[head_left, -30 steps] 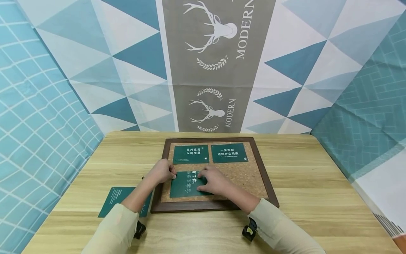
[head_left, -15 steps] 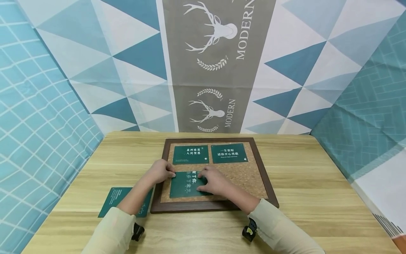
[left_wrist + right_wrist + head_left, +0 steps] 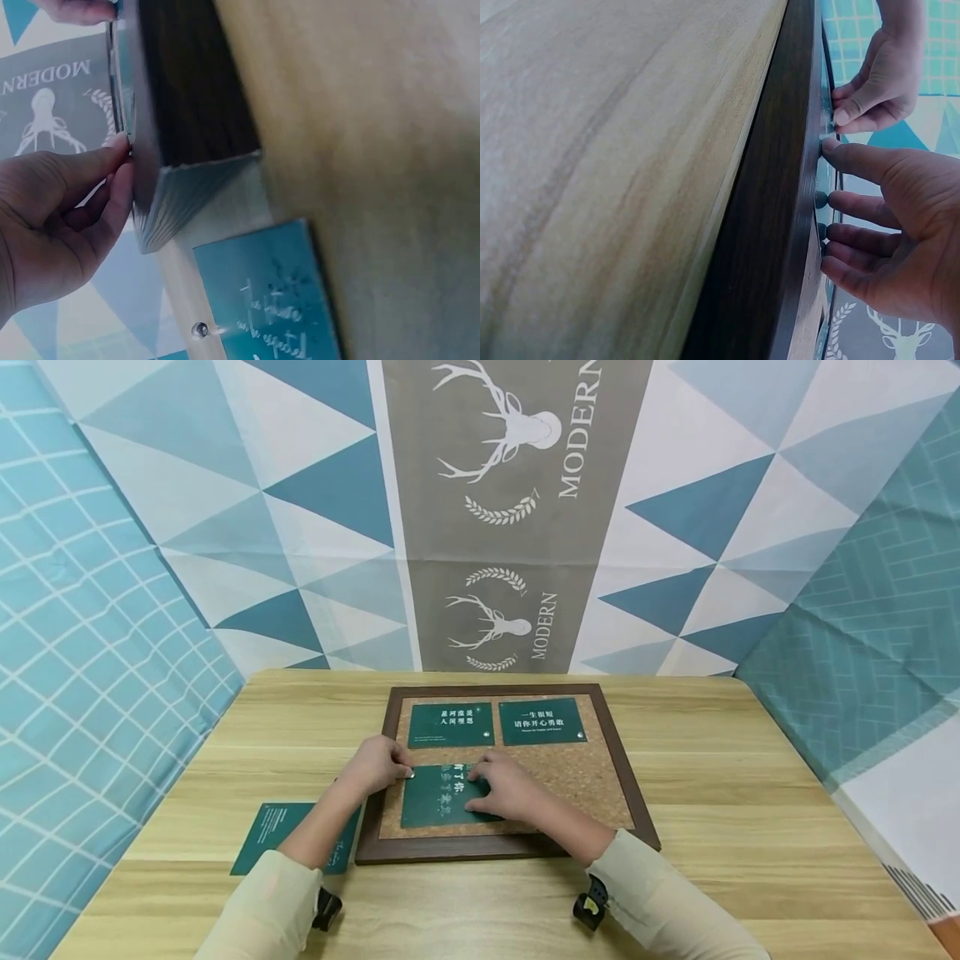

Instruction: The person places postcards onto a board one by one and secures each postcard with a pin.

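A dark green card (image 3: 429, 810) with white lettering lies on the lower left of a brown-framed cork board (image 3: 577, 793). At the card's upper left corner my left hand (image 3: 375, 766) pinches a small shiny thumbtack (image 3: 410, 772) between thumb and finger, mostly hidden by the fingertips. My right hand (image 3: 512, 787) presses the same card down farther right; in the right wrist view its spread fingertips (image 3: 840, 201) touch the surface. Above it, two more green cards (image 3: 450, 737) (image 3: 543, 733) sit side by side on the cork, each with a shiny tack at a lower right corner.
Another green card (image 3: 281, 822) lies on the wooden table (image 3: 720, 777) left of the board, partly under my left forearm. Beside that card, a silver tack (image 3: 199, 330) shows in the left wrist view. A patterned cloth backdrop (image 3: 480, 535) rises behind the table.
My left wrist and forearm have shifted slightly left and lower, while the fingers stay at the card's corner. The right hand and the card have not moved.
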Motion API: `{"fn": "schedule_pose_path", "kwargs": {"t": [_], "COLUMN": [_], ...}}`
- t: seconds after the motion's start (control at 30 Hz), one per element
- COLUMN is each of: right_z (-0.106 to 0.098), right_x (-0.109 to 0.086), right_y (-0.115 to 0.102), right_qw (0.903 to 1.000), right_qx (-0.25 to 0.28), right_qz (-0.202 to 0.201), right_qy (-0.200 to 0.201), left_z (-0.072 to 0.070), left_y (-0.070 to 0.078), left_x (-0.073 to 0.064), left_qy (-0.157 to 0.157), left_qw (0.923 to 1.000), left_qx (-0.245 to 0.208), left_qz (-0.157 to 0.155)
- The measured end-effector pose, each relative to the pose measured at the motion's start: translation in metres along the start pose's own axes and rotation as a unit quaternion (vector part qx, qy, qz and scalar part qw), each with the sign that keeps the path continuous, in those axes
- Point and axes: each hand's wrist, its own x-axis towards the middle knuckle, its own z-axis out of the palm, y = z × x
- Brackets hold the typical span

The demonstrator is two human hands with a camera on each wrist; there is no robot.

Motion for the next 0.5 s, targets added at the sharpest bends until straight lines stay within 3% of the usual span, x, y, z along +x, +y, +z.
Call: {"fn": "schedule_pose_path", "kwargs": {"t": [0.17, 0.33, 0.5], "right_z": [-0.0007, 0.0002, 0.0014], "right_x": [0.0005, 0.0012, 0.0009], "right_y": [-0.0008, -0.0005, 0.0003], "right_qw": [1.0000, 1.0000, 1.0000], "right_qx": [0.000, -0.001, 0.000], "right_qz": [0.003, 0.006, 0.008], "right_qy": [0.002, 0.002, 0.001], "left_z": [-0.0001, -0.0010, -0.0001], "left_y": [-0.0015, -0.0063, -0.0059], "left_x": [-0.0001, 0.0003, 0.0014], "left_qy": [0.002, -0.005, -0.007], "left_qw": [1.0000, 0.9995, 0.9995], "left_qx": [-0.002, -0.031, -0.030], "left_qz": [0.009, -0.008, -0.010]}}
